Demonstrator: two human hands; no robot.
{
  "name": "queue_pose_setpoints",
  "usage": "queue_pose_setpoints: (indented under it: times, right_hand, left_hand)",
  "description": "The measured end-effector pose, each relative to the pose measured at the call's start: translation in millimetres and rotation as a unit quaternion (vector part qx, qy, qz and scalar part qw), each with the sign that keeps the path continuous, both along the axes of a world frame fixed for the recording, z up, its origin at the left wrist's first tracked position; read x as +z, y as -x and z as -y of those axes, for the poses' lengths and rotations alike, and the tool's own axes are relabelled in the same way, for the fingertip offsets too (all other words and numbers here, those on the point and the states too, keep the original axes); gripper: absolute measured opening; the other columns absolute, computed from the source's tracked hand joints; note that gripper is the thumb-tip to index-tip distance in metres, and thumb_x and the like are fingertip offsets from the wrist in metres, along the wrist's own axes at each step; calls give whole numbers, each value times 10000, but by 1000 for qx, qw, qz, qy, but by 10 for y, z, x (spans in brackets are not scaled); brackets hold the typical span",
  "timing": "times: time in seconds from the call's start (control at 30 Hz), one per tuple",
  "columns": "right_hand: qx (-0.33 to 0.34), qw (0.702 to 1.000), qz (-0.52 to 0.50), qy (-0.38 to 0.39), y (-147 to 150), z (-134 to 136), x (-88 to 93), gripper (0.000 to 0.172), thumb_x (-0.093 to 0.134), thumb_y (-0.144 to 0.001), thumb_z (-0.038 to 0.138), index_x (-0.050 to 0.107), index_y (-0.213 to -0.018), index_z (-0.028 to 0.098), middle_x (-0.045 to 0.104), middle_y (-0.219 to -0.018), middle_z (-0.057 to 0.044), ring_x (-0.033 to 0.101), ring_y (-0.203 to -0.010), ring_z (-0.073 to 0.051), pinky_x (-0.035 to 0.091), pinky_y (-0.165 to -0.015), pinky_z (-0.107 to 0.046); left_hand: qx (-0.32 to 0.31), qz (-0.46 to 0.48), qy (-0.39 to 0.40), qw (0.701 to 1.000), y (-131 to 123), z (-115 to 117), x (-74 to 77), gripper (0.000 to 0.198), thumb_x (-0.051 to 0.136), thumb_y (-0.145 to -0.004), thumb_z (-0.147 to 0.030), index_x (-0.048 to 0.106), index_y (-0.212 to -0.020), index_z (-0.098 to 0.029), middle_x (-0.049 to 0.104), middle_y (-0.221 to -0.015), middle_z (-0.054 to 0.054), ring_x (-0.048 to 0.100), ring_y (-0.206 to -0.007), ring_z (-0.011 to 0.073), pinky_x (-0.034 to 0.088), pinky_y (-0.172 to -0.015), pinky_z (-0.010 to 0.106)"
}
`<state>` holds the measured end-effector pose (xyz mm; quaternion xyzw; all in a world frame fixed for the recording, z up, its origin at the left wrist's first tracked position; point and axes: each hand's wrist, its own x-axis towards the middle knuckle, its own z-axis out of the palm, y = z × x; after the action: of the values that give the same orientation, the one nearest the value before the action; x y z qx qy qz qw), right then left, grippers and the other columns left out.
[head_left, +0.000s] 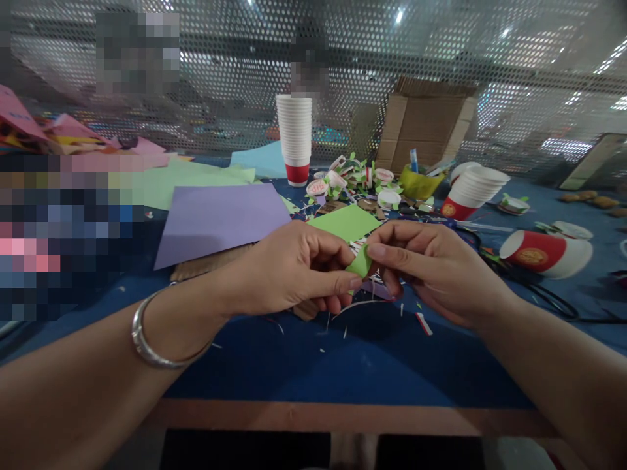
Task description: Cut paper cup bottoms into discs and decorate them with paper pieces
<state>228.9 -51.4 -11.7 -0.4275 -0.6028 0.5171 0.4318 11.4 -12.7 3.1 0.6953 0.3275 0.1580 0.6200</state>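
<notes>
Between my two hands is a small piece of green paper [360,262], pinched from both sides and bent over. My left hand [298,271], closed with thumb and fingers together, grips its left side. From the right, the thumb and fingertips of my right hand [416,261] are closed on its other edge. Right behind the hands lies a larger sheet of green paper [343,223]. Paper scraps and thin strips, among them a red-and-white strip [424,324], are scattered on the blue tabletop [313,365] around and below my hands.
A purple sheet [225,219] overlaps corrugated cardboard [210,263] at left. Behind stand a tall stack of paper cups [295,140] and several small cup-and-leaf pieces [389,198]. At right are a tilted cup stack [473,189], a fallen cup [546,254] and a black cable [553,301].
</notes>
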Motion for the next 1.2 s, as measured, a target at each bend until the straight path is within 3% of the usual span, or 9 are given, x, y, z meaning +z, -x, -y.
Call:
queue_pose_setpoints:
  times: [0.2, 0.57, 0.73, 0.83, 0.93, 1.03, 1.2]
  right_hand:
    - [-12, 1000, -2, -21, -19, 3, -17, 203, 724, -926, 382, 713, -873, 186, 638, -719, 28, 544, -511, -67, 429, -498, -206]
    - [0, 998, 44, -40, 33, 20, 9, 224, 735, -908, 366, 662, -844, 164, 608, -661, 39, 556, -503, -76, 434, -481, -205]
    - [-80, 992, 52, -84, -10, -24, 16, 224, 676, -956, 355, 642, -830, 173, 628, -710, 27, 559, -501, -69, 426, -470, -216]
    - [-162, 970, 96, -151, -11, -3, 37, 199, 658, -970, 341, 638, -840, 192, 641, -717, 16, 569, -506, -83, 438, -473, -239]
    - [-217, 927, 188, -242, 11, 71, 54, 154, 637, -983, 338, 642, -883, 222, 636, -700, 13, 582, -526, -107, 453, -493, -268]
    - [-205, 889, 249, -324, 26, 144, 54, 107, 618, -990, 301, 644, -908, 238, 648, -763, -10, 602, -604, -137, 483, -559, -306]
    - [-135, 848, 291, -422, 28, 186, 48, 86, 623, -961, 166, 649, -948, 247, 705, -927, -49, 659, -858, -197, 523, -781, -365]
  left_hand:
    - [15, 8, 4, 1000, -16, -3, -13, 191, 753, -866, -345, 694, -807, -174, 728, -707, -2, 676, -569, 98, 541, -472, 150]
    - [-67, -8, 15, 998, 14, 11, 22, 272, 759, -870, -360, 635, -740, -156, 717, -668, -12, 684, -570, 86, 555, -542, 148]
    - [-62, -28, 18, 998, -6, 53, 39, 223, 779, -850, -344, 684, -775, -156, 724, -670, 2, 715, -617, 112, 569, -562, 158]
    - [-16, -28, 59, 998, -17, 44, 50, 223, 773, -853, -365, 714, -791, -159, 728, -654, 5, 697, -567, 100, 555, -531, 146]
    - [-15, -9, 176, 984, -8, 0, 56, 194, 765, -856, -337, 752, -853, -143, 767, -718, 47, 723, -598, 116, 573, -542, 149]
    - [6, 24, 259, 966, -5, -46, 64, 167, 715, -887, -268, 774, -936, -119, 790, -777, 87, 744, -631, 133, 585, -549, 151]
    - [95, 107, 270, 952, -51, -81, 67, 301, 563, -995, -279, 767, -850, -111, 795, -815, 90, 743, -668, 120, 610, -621, 168]
